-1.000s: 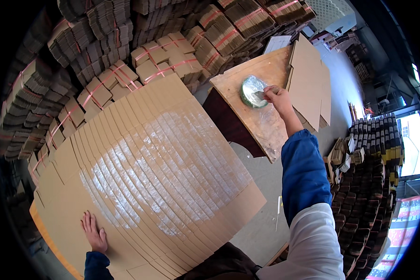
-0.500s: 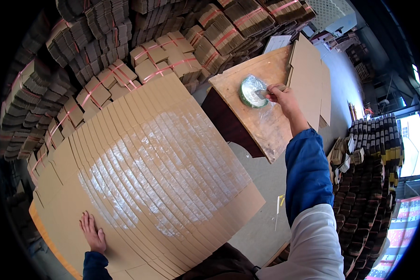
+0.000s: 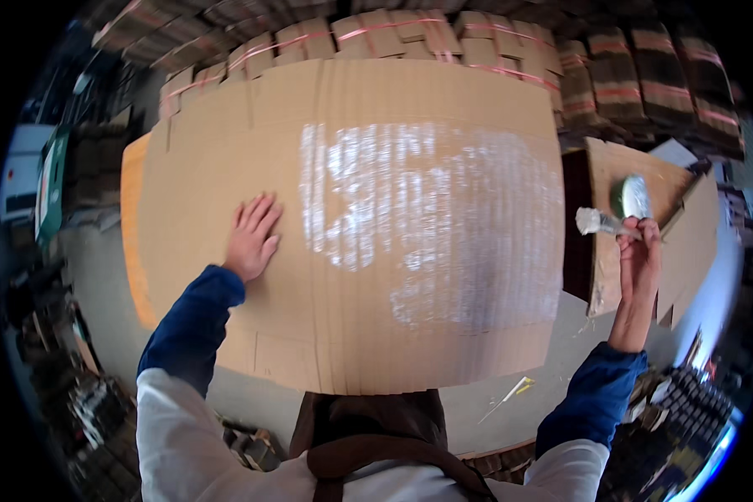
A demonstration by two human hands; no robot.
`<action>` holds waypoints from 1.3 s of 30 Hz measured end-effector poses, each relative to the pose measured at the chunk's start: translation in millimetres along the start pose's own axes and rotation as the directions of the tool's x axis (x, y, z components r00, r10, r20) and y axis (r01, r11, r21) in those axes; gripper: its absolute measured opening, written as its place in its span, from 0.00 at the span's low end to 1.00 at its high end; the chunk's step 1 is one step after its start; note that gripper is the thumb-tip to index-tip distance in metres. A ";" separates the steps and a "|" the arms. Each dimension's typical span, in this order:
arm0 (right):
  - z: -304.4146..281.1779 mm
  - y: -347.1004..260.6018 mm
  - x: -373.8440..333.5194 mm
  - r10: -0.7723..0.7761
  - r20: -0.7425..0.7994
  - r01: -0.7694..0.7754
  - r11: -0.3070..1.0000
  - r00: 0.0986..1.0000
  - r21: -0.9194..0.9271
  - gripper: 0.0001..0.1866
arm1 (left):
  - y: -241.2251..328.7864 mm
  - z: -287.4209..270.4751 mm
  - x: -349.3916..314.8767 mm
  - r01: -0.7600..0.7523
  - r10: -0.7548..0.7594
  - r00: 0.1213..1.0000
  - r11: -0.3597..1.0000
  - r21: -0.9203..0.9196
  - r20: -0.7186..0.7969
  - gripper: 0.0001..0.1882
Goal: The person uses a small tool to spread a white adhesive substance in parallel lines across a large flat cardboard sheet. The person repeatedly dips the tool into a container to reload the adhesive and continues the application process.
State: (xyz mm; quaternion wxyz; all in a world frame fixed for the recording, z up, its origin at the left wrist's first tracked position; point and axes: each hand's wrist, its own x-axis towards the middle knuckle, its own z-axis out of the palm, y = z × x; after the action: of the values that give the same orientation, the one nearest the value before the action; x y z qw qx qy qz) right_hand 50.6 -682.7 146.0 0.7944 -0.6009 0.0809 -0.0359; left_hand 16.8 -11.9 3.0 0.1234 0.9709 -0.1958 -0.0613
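From here I see my right grip [image 3: 639, 255] pinching a brush [image 3: 605, 223], its long axis pointing left toward the streaked cardboard [image 3: 360, 226]; my left grip [image 3: 254, 238] lies flat on that cardboard's left part

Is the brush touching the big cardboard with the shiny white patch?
Apart. The head view shows a dark gap between the whitish tip of the brush and the right edge of the big cardboard.

1. Bluish light is brightening the floor [image 3: 709, 311] at right.
2. White streaks [image 3: 364, 159] are glinting on the cardboard [image 3: 448, 94].
3. Upper stacks [image 3: 619, 84] are looking dim, slightly blurred.
4. Straight edges are curving toward the rim.
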 end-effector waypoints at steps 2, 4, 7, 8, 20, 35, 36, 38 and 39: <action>86.5 43.3 -21.6 0.089 0.120 -0.092 0.996 0.989 0.015 0.08 | -5.9 -8.4 -15.8 0.006 -0.006 1.000 1.000 0.025 0.002 0.30; 161.1 78.5 -40.7 0.155 0.263 -0.147 0.988 0.952 -0.050 0.09 | -2.7 -4.0 -16.3 0.017 -0.017 1.000 1.000 -0.022 -0.015 0.30; 253.1 131.8 -64.0 0.245 0.333 -0.210 0.968 0.911 -0.137 0.08 | -5.6 -2.8 -18.5 0.015 -0.016 0.999 0.999 -0.040 -0.034 0.31; 278.5 140.6 -73.1 0.286 0.345 -0.253 0.957 0.894 -0.139 0.08 | -3.9 -0.7 -19.3 0.008 -0.010 0.999 0.999 -0.053 -0.035 0.31; 374.3 177.2 -104.8 0.165 0.179 -0.019 0.785 0.970 -0.620 0.06 | -11.1 1.7 -20.6 -0.005 -0.009 0.994 0.991 -0.132 -0.106 0.30; 412.6 184.6 -77.0 0.133 0.208 0.063 0.682 0.969 -0.729 0.05 | -10.0 1.3 -22.6 -0.005 -0.014 0.994 0.986 -0.166 -0.112 0.30; 411.4 182.8 -72.8 0.101 0.201 0.078 0.685 0.974 -0.724 0.05 | -9.5 2.0 -22.3 0.000 -0.017 0.994 0.987 -0.160 -0.108 0.30; 408.0 176.5 -63.4 0.038 0.184 0.107 0.691 0.982 -0.715 0.06 | -12.1 3.1 -20.2 0.002 -0.022 0.993 0.987 -0.163 -0.119 0.30; 411.6 176.8 -61.4 0.032 0.208 0.124 0.709 0.978 -0.694 0.06 | -12.3 3.3 -20.1 -0.002 -0.019 0.992 0.986 -0.165 -0.124 0.29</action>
State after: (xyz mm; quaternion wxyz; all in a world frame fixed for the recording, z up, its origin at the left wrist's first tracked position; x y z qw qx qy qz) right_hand 53.6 -234.0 90.4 0.5085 -0.8601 -0.0086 0.0394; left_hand 2.4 6.3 -2.0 0.2152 0.9601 -0.1777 -0.0171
